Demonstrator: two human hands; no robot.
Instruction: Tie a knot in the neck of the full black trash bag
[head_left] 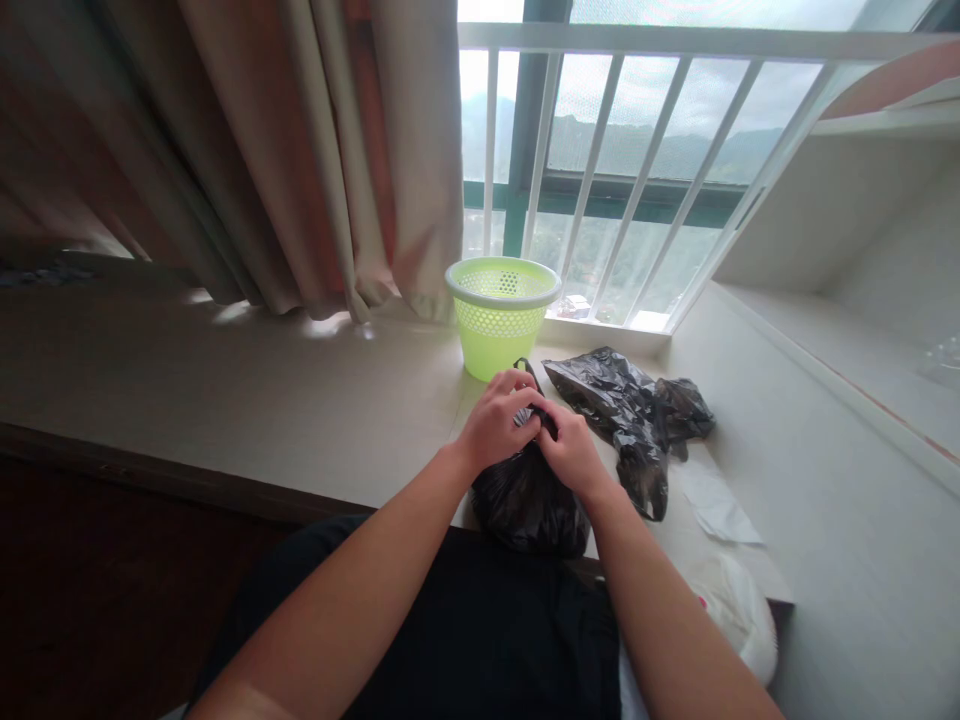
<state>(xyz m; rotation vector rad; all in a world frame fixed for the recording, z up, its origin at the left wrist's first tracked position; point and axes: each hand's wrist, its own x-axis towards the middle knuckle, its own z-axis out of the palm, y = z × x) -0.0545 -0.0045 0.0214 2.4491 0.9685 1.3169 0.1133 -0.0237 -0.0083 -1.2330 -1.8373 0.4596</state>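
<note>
A full black plastic bag (529,505) rests at the near edge of the pale window ledge (300,400), close to my body. Both hands meet at its gathered top. My left hand (496,420) pinches the bag's neck from the left, and a thin black handle loop sticks up just above its fingers. My right hand (574,450) grips the same neck from the right, touching the left hand. The knot area itself is hidden under my fingers.
A light green perforated basket (501,315) stands upright behind the bag, by the window. A crumpled, flat black bag (630,410) lies to the right. White paper (716,505) and a white bag (739,615) sit at the near right. Curtains (322,150) hang at the left; white window bars (637,180) run behind.
</note>
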